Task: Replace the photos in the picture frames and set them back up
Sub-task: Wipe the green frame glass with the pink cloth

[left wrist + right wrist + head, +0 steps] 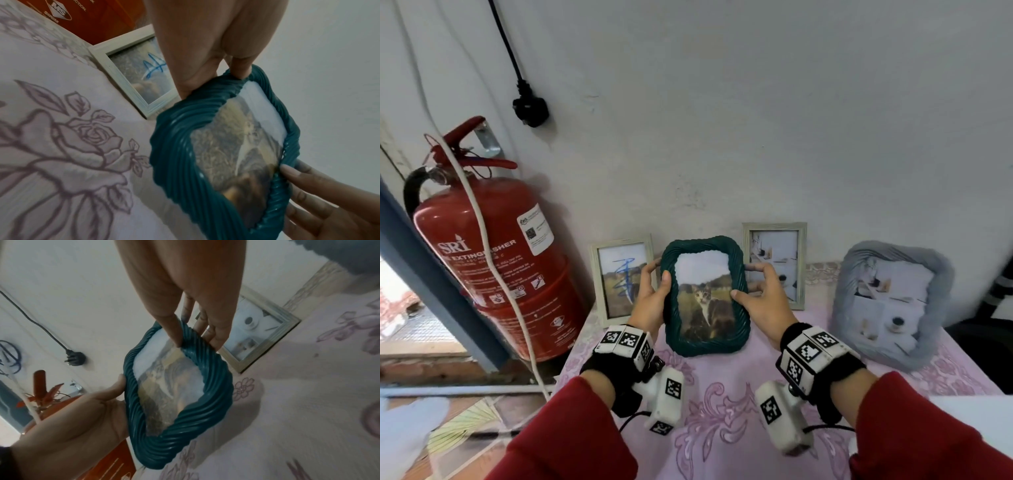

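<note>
A dark green ribbed picture frame [705, 346] with a cat photo [705, 301] stands upright at the middle of the table, its lower edge on the cloth. My left hand [652, 294] grips its left side, thumb on the front rim, fingers behind. My right hand [760, 294] grips the right side the same way. The left wrist view shows the green frame [174, 162] with my left thumb [197, 78] on its rim. In the right wrist view my thumb [172, 331] presses the green frame [205, 423] near the glass.
A pale wooden frame [599, 281] with a blue scribble on its photo leans on the wall at left. Another pale frame [803, 260] stands at right, then a grey fluffy frame [941, 274]. A red fire extinguisher [493, 260] stands left of the pink floral tablecloth [722, 411].
</note>
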Tool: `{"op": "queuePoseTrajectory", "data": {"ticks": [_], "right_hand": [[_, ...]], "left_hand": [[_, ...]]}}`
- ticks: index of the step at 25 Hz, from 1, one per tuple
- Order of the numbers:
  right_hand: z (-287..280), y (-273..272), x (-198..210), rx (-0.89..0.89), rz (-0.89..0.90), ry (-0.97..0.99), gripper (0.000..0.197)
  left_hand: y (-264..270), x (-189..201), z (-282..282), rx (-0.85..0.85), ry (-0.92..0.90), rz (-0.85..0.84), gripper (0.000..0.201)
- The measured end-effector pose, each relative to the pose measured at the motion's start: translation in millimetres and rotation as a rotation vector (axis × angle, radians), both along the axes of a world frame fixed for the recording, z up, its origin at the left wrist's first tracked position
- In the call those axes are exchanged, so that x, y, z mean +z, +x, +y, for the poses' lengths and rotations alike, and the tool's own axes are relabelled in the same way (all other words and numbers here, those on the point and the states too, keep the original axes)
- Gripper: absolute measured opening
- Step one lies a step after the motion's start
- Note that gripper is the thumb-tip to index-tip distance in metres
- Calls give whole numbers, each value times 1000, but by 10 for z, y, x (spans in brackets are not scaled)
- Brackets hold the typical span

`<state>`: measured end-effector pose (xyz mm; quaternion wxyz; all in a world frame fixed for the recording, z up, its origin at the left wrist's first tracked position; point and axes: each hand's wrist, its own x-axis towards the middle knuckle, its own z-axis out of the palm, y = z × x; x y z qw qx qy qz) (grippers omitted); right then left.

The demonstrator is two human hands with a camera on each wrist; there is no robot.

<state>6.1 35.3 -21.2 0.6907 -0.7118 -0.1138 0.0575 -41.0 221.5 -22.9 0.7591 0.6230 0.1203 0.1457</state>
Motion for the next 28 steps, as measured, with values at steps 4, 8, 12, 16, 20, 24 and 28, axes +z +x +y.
{"op": "queuePoseTrajectory", "data": {"ticks": [4,8,12,16,20,24,28], "right_hand": [[112,204,-62,20,-54,-87,44],[130,233,-144,36,-64,-129,45],[127,203,-144,33,-99,-195,41],[91,65,-132,10,-135,-240,40],[50,15,-83,-7,-154,-287,38],[3,-7,-11,-3,-113,-333,41],[20,-88,145,-36,-162,-408,55]], "left_hand": [[150,-92,119,2,-15,-8,23],[182,-184,169,10,-43,-11,21],[124,-198,151,1,-46,22,28],[14,-146,118,14,91,70,36],[-79,-61,98,40,224,75,45],[-156,9,127,2,414,178,51],[-235,94,144,53,433,192,54]]}}
